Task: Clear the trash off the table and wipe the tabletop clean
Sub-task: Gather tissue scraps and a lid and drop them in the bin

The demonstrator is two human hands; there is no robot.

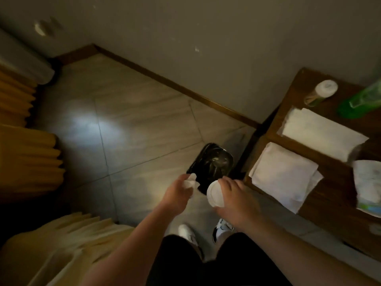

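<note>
My left hand (pixel 177 193) grips a crumpled white tissue (pixel 190 182) just above the near left rim of a black bin (pixel 212 162) lined with a dark bag, which stands on the floor. My right hand (pixel 235 201) holds a white paper cup (pixel 214 195) on its side, over the bin's near edge. The wooden table (pixel 334 195) is to the right. On it lie two white napkins (pixel 284 174) (pixel 321 131) and a crumpled white wrapper (pixel 369 182).
A small clear jar with a white lid (pixel 323 89) and a green plastic bottle (pixel 362 100) stand at the table's far end. Yellow curtains (pixel 26 157) hang at the left, and pale fabric (pixel 61 240) lies at the lower left. My feet in white shoes (pixel 206 232) stand on the tiled floor near the bin.
</note>
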